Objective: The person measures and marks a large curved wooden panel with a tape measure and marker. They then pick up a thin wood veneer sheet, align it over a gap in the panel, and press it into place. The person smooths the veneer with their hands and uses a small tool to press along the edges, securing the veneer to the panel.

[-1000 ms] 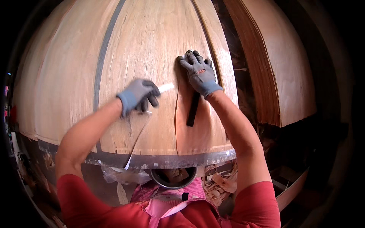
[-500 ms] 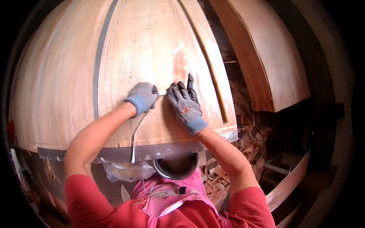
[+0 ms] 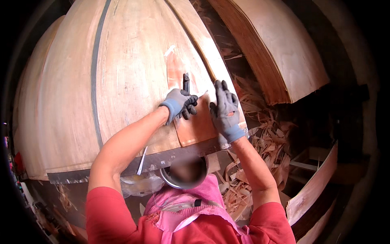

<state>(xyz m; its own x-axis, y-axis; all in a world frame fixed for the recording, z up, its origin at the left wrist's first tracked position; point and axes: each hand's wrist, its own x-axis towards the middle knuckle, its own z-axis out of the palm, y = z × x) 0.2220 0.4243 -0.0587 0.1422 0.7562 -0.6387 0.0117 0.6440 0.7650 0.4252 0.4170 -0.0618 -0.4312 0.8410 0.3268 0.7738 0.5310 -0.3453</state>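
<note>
Large pale veneer sheets lie over a table in front of me. Both my hands wear grey gloves. My left hand is closed around a dark narrow tool that sticks up past its fingers. A thin white tape strip runs from that hand toward my right hand. My right hand lies flat, fingers spread and pointing away from me, on a reddish veneer piece near the sheet's front edge. Another bit of white tape sits further up the sheet.
A dark band runs down the veneer sheet. A thick stack of veneer stands at the upper right. Veneer scraps pile up to the right of the table. A metal bowl and a plastic bag sit below the table's front edge.
My two hands have come together at the sheet's front right. The dark tool that lay under my right hand is now in my left hand, and my right hand presses the reddish piece.
</note>
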